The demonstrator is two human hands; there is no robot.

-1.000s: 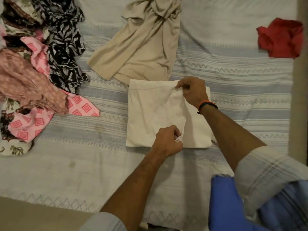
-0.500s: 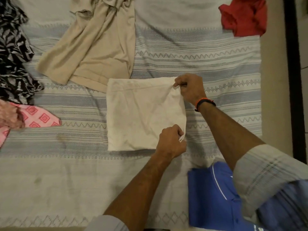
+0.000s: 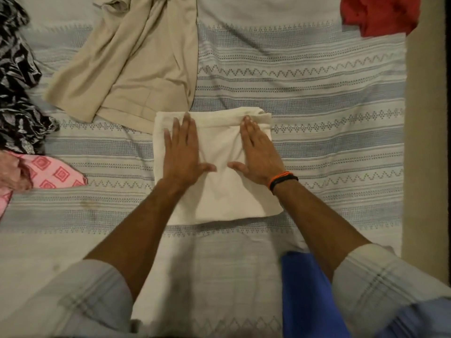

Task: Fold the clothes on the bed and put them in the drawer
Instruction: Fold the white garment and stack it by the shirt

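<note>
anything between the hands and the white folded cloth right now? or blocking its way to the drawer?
Nothing sits between them: the left hand and right hand both lie flat on the white folded cloth. The beige garment only borders its far-left corner. No drawer is in view, so that path cannot be judged.

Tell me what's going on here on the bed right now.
A person is folding laundry on a striped bedspread. Both the left hand and the right hand lie flat, fingers straight, on a folded cream cloth. A beige garment, a red one, a black-and-white one and a pink patterned one lie unfolded around it. A blue piece lies nearer.
</note>
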